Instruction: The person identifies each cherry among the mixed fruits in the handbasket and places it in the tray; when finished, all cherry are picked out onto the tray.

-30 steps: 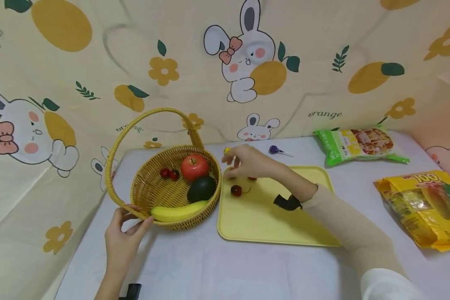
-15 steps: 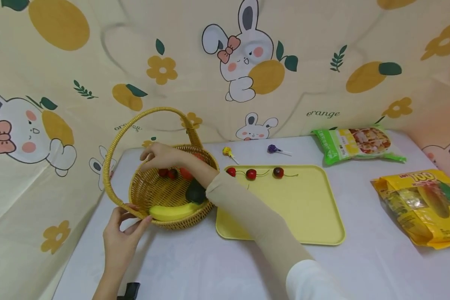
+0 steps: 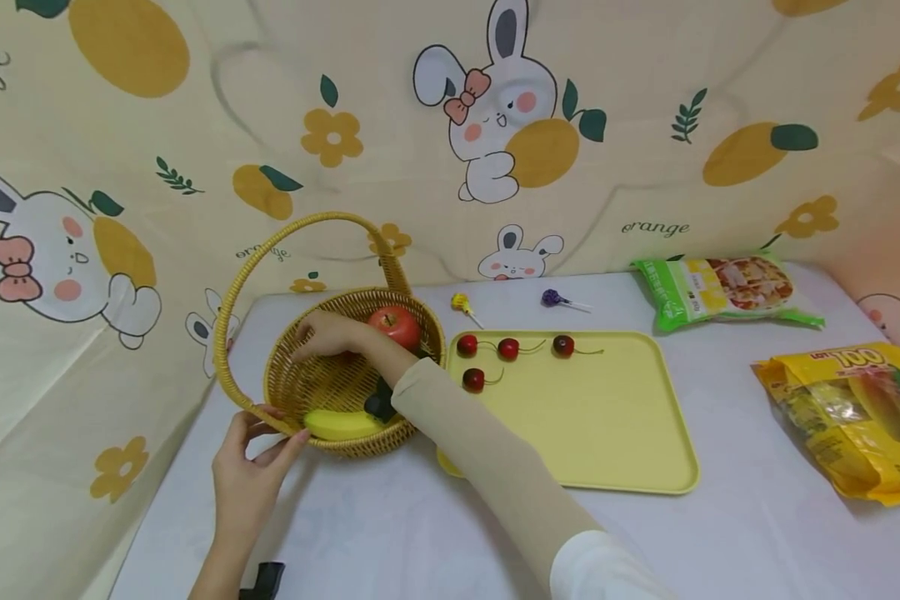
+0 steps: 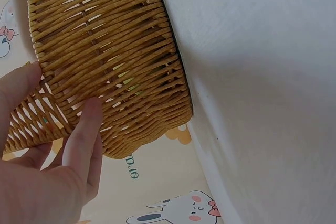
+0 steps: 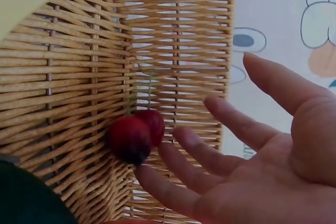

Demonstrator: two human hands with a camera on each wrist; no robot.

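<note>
A yellow wicker basket (image 3: 330, 392) stands on the left of the table, holding a red apple (image 3: 395, 323), a banana (image 3: 337, 425) and a dark green avocado (image 5: 31, 198). My left hand (image 3: 251, 471) grips its near-left rim at the foot of the handle, thumb and fingers on either side of the wicker. My right hand (image 3: 328, 335) reaches inside, under the handle. In the right wrist view its fingers are spread and relaxed, fingertips right at two cherries (image 5: 128, 140) by the basket wall. Those cherries are hidden from the head view by the hand.
A yellow tray (image 3: 570, 433) with several stemmed cherries (image 3: 507, 348) lies right of the basket. Behind it are a yellow lollipop (image 3: 460, 302) and a purple lollipop (image 3: 551, 297). A green snack bag (image 3: 727, 292) and a yellow candy bag (image 3: 855, 417) lie at right.
My right hand has moved left from above the tray's cherries to the basket, then down into it. The left hand has kept its grip on the rim.
</note>
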